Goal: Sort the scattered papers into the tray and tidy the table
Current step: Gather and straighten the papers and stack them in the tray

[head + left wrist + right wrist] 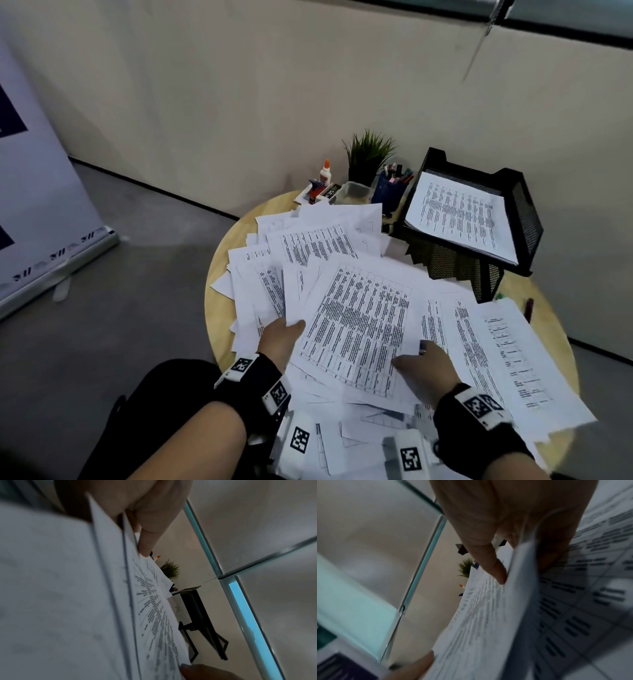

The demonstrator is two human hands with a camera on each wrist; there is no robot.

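A small sheaf of white printed sheets (356, 329) is gripped at its near corners, the left hand (281, 337) pinching one side with thumb on top and the right hand (428, 363) pinching the other. The black mesh letter tray (520, 212), already holding a printed page, stands ahead and to the right on the round wooden table (219, 253), nearer the right hand; the sheaf's long axis is pointed roughly towards it over the loose papers (513, 359).
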